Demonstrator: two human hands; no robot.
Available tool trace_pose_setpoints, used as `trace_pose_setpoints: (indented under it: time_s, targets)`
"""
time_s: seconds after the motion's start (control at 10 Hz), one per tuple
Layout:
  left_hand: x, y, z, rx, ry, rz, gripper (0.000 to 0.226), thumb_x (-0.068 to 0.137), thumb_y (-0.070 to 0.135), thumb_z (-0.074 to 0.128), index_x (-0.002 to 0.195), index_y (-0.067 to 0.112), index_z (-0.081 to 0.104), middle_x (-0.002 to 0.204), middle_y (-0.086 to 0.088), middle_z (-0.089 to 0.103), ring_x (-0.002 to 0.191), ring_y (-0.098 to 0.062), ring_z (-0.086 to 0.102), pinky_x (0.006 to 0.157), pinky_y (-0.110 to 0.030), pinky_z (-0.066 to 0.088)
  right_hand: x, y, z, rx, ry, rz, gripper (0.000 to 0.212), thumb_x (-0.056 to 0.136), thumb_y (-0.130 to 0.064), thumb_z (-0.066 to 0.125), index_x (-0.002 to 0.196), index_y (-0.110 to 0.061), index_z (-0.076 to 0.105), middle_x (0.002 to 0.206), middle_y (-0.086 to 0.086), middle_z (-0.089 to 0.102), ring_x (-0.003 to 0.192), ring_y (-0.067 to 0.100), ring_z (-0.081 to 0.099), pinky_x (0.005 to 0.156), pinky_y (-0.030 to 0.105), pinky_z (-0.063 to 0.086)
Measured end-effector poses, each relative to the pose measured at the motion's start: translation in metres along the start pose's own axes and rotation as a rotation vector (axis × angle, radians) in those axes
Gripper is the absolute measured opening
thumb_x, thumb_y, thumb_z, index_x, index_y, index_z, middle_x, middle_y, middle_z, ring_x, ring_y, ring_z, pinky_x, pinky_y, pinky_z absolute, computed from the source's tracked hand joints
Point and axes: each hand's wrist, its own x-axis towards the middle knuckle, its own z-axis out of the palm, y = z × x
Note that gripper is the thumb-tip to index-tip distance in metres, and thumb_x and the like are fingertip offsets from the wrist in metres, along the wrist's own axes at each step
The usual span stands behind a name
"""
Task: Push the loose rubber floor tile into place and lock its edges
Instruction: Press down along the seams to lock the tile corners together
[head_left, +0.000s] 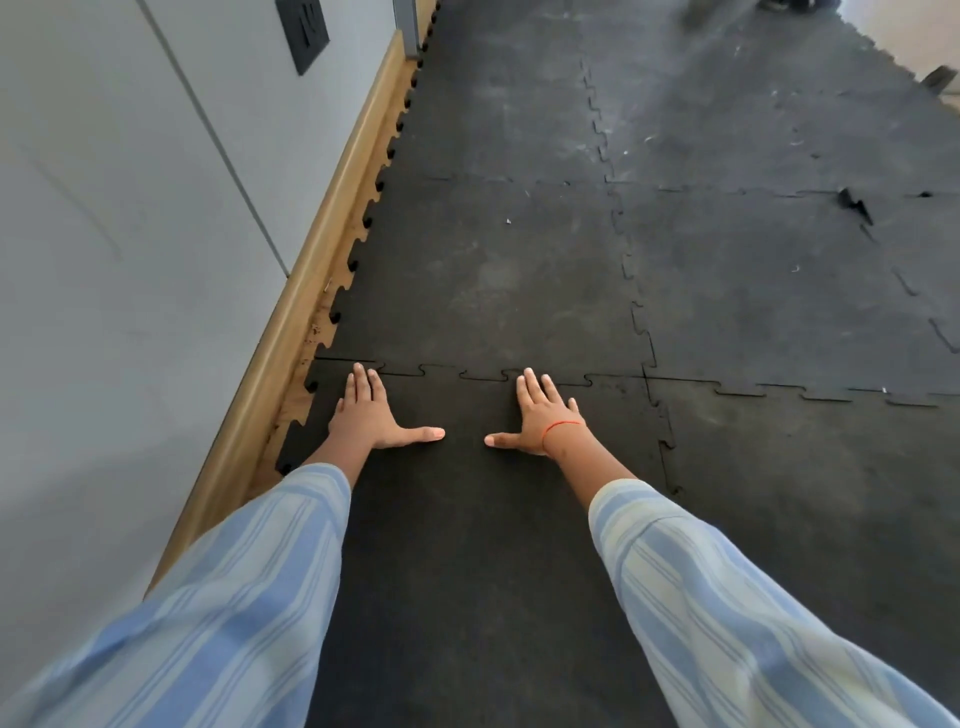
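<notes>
Two hands flat on the loose tile (467, 519), fingers spread, gripping nothing: left hand (366, 415) near its far-left corner, right hand (540, 418) mid far edge. Fingertips touch the jigsaw seam (483, 375). Wooden skirting (322, 270) runs beside the tile's left edge; gaps show between.

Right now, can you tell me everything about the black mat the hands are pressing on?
The rubber floor tile is black, flat and slightly speckled, with jigsaw-shaped tabs along its edges. It lies on the floor beside the wooden baseboard. Its far edge meets the next tile in a thin, wavy seam, with a dark gap showing near the wall. The left hand and right hand rest flat on it, fingers at the seam.
</notes>
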Motion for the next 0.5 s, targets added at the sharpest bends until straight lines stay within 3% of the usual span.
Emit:
trace_pose_setpoints:
  time_s: [0.1,0.3,0.4,0.5]
  targets:
    - [-0.004,-0.008,0.002,-0.016,0.020,-0.040,0.146,0.055,0.091,0.052,0.148,0.009,-0.023,0.155,-0.018,-0.030,0.146,-0.034,-0.019,0.119,-0.049,0.002,-0.011,0.034,0.001,0.058,0.071,0.121,0.136,0.058,-0.087,0.054,0.151,-0.014,-0.014,0.158,-0.001,-0.023,0.146,0.019,-0.019,0.119,0.050,0.001]
    - [0.000,-0.001,-0.013,0.038,-0.043,-0.066,0.150,0.053,0.089,0.059,0.148,0.008,-0.024,0.155,-0.017,-0.030,0.145,-0.034,-0.021,0.118,-0.051,-0.001,-0.016,0.081,-0.010,0.064,0.044,0.185,0.148,0.047,-0.090,0.058,0.150,-0.014,-0.016,0.158,-0.003,-0.024,0.146,0.017,-0.020,0.119,0.051,0.001]
    - [-0.008,-0.007,-0.027,0.088,-0.105,-0.061,0.141,0.059,0.080,0.065,0.151,0.011,-0.017,0.158,-0.016,-0.022,0.147,-0.034,-0.011,0.119,-0.053,0.002,-0.014,0.081,-0.022,0.038,-0.049,0.216,0.149,0.048,-0.082,0.068,0.150,-0.014,-0.017,0.157,-0.001,-0.026,0.146,0.022,-0.020,0.117,0.055,0.005]
    - [-0.037,0.006,-0.038,0.125,-0.170,-0.023,0.118,0.070,0.067,0.069,0.154,0.011,0.006,0.162,-0.015,0.005,0.147,-0.036,0.015,0.116,-0.053,0.020,-0.040,0.079,-0.017,-0.013,-0.149,0.237,0.143,0.055,-0.067,0.078,0.150,-0.016,-0.016,0.159,0.004,-0.022,0.147,0.031,-0.012,0.117,0.054,0.015]
